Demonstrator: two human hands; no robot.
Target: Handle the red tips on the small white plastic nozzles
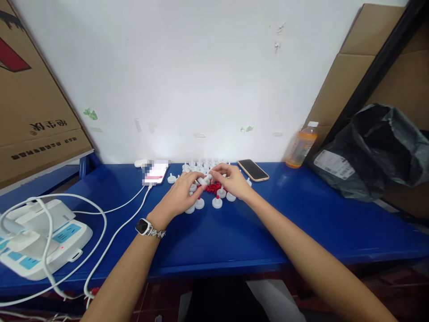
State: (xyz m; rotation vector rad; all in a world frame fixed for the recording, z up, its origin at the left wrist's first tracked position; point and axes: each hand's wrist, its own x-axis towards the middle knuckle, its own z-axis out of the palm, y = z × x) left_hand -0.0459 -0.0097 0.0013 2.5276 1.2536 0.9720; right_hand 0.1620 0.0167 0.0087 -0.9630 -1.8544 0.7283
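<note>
Cap [203,180] between left hand [181,193] and right hand [232,180] | left: pinching it | right: by spout [209,177], grip unclear

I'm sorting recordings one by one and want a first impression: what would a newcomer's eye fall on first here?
Probably the left hand at the blue table's centre, pinching a white cap, with the right hand close against it. Just beyond lies a bright heap of red pieces. The orange bottle near the wall, to the right, also stands out.

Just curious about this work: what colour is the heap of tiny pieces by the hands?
The heap is red, in the head view.
</note>
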